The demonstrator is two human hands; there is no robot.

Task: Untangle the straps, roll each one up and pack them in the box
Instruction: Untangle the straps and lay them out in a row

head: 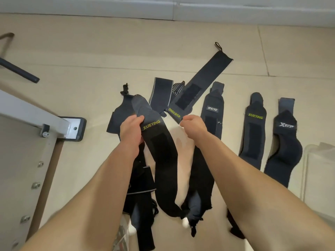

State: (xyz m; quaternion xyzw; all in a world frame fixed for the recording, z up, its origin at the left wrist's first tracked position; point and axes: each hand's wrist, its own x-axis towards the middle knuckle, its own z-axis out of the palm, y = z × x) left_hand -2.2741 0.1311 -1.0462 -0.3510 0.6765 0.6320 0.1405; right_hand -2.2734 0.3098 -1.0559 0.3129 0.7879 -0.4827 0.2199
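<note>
Covering most of the frame, the pale floor [90, 51] carries every strap. A clear box [319, 169] sits at the right edge, nearer the right hand. A row of three straps [253, 133] lies separated right of centre. The looped strap [159, 151] hangs from the centre down toward the lower middle, where it appears knotted. The long strap [203, 78] has its axis running to the upper right. The left hand [131, 131] grips the looped strap's top. The right hand [194, 125], fingers curled, appears to pinch the long strap's near end.
</note>
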